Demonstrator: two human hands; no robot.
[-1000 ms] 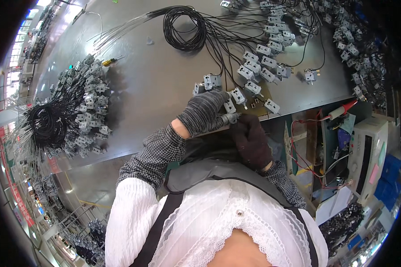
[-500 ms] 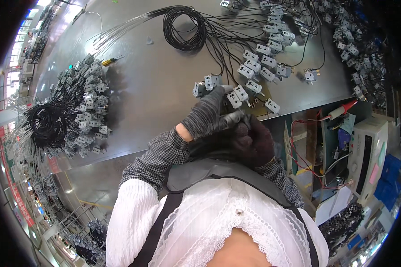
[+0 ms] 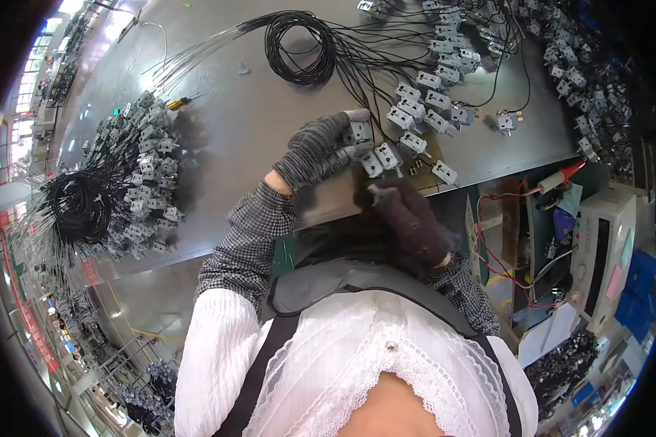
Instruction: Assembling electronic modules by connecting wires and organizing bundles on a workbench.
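My left hand (image 3: 315,151), in a grey striped knit glove, closes its thumb and fingers around a small grey metal block (image 3: 359,131) above the table. Two more pale grey blocks (image 3: 380,159) with dark holes sit side by side just off its fingertips. My right hand (image 3: 410,222), in a dark maroon glove, is at the table's front edge. Its fingers are drawn together, and what they hold, if anything, is hidden. Small metal bits (image 3: 415,167) lie beside a single block (image 3: 444,172) near that edge.
A coil of black cables (image 3: 301,47) runs to several grey blocks at the right. A large cabled bundle (image 3: 135,175) covers the table's left, with a yellow-handled screwdriver (image 3: 182,101) behind it. A red-tipped tool (image 3: 561,177) and a pale instrument box (image 3: 601,247) are at the right.
My left hand has moved left and slightly away from me, closing on a grey block. My right hand has separated from it and shows more clearly at the table edge.
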